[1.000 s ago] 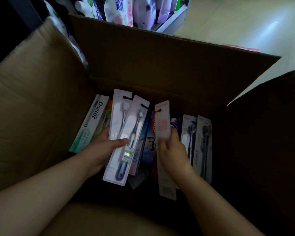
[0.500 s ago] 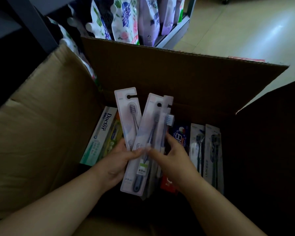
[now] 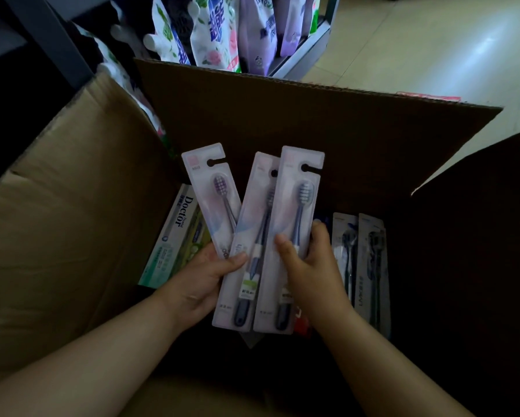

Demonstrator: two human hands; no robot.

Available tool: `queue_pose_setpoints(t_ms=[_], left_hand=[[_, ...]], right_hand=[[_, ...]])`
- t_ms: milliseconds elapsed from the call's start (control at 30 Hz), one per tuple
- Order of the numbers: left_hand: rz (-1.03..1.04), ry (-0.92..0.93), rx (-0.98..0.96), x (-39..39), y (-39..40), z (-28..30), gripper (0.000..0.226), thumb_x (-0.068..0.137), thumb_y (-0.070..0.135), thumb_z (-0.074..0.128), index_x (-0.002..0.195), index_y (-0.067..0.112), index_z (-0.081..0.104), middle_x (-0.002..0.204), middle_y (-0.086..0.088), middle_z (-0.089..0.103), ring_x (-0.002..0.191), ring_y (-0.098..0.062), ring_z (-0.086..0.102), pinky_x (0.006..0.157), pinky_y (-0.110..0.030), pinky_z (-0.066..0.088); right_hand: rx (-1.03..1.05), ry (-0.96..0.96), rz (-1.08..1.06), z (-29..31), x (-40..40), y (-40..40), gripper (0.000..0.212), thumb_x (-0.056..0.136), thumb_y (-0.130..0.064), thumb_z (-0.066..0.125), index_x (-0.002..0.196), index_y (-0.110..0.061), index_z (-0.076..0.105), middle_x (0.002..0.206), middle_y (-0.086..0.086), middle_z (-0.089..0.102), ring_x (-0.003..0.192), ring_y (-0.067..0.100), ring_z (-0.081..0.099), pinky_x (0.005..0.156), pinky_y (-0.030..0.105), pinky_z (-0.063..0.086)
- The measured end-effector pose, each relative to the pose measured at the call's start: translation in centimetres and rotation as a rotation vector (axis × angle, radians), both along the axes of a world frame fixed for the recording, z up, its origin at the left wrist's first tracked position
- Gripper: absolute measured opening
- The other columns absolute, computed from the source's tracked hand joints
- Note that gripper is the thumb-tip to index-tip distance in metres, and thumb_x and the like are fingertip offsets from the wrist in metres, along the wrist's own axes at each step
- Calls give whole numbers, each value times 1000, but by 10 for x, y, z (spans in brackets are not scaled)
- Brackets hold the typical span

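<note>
- Head view: three pale toothbrush packs are held fanned above an open cardboard box (image 3: 312, 124), with their hang holes at the far end.
- The left pack (image 3: 212, 188), which has a purple-bristled brush, and the middle pack (image 3: 249, 245) are gripped by the left hand (image 3: 201, 284). Its thumb is pressed across the front of the middle pack, and its other fingers are hidden behind.
- The right pack (image 3: 297, 206) is pinched by the right hand (image 3: 312, 269), with the thumb on its front and the fingers (image 3: 320, 233) curled round its right edge. The middle pack is overlapped by it.
- A toothpaste carton (image 3: 177, 233) marked "Doctor" is seen inside the box by the left wall.
- Two dark toothbrush packs (image 3: 373, 266) are stood side by side in the box, just right of the right hand.
- Printed refill pouches (image 3: 222, 34) are lined on a shelf (image 3: 300, 52) beyond the far flap, beside a pale floor (image 3: 433, 55).
</note>
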State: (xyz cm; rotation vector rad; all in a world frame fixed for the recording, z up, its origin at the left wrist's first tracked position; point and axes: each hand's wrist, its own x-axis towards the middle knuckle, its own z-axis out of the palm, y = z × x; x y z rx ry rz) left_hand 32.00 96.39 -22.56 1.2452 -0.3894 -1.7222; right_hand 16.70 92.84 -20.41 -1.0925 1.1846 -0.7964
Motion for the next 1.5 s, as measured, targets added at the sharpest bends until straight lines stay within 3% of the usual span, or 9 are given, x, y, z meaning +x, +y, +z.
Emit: queue_pose_setpoints(t_ms=[300, 500, 800, 1033, 1167, 1267, 1333, 1400, 1500], left_hand=[[76, -11, 55, 2, 0, -4, 46, 79, 13, 60, 125, 11, 59, 118, -15, 67, 112, -34, 62, 98, -50, 47], [67, -4, 65, 2, -1, -1, 44, 78, 14, 61, 122, 9, 61, 118, -17, 67, 109, -33, 63, 92, -47, 52], [3, 43, 123, 2, -1, 3, 50, 74, 21, 65, 123, 14, 61, 117, -18, 67, 107, -35, 64, 92, -49, 51], [-56, -115, 56, -9, 8, -3, 68, 56, 6, 88, 116, 22, 60, 103, -13, 73, 89, -32, 71, 68, -40, 60], [-84, -121, 46, -7, 9, -6, 67, 50, 14, 82, 112, 25, 61, 98, -12, 74, 85, -28, 72, 64, -37, 58], [-118, -158, 58, -4, 9, -7, 92, 22, 29, 95, 107, 29, 61, 93, -8, 75, 81, -26, 72, 61, -36, 58], [-109, -192, 79, -1, 11, -8, 102, 15, 37, 96, 110, 29, 60, 96, -9, 75, 84, -29, 72, 62, -38, 58], [-106, -193, 92, 1, 11, -7, 84, 38, 24, 91, 116, 25, 59, 95, -10, 75, 82, -29, 72, 62, -39, 58], [-101, -180, 91, 3, 10, -4, 80, 41, 13, 92, 112, 25, 59, 88, -8, 75, 74, -25, 73, 54, -35, 58]], right_hand=[[258, -179, -44, 0, -3, -7, 33, 96, -2, 39, 105, -30, 55, 112, 9, 63, 103, 31, 63, 90, 52, 53], [328, -307, -56, 2, -7, -10, 29, 95, 1, 44, 109, -22, 55, 111, 8, 66, 108, 31, 63, 95, 54, 49], [415, -282, -95, -8, -3, -9, 24, 96, -15, 54, 118, -23, 56, 115, 8, 66, 97, 26, 69, 82, 44, 57], [559, -353, -231, -27, 25, 8, 26, 97, -16, 54, 122, -12, 56, 117, 15, 65, 101, 31, 66, 90, 48, 54], [340, -46, -95, -25, 9, 10, 35, 94, -26, 60, 126, -14, 54, 110, 1, 64, 100, 15, 64, 93, 32, 53], [-20, 450, -170, -28, -18, 7, 34, 93, -32, 59, 124, -24, 50, 106, -8, 54, 87, -1, 53, 74, 11, 46], [-168, 858, -156, -42, -41, 0, 37, 90, -36, 62, 122, -23, 50, 112, -5, 51, 93, 4, 52, 80, 21, 48], [-144, 1129, 28, -61, -58, -4, 35, 87, -45, 62, 113, -23, 53, 108, -3, 56, 98, 15, 56, 84, 34, 52], [-106, 1170, 197, -74, -66, -1, 24, 91, -43, 56, 95, -21, 63, 96, -2, 59, 92, 19, 58, 82, 40, 53]])
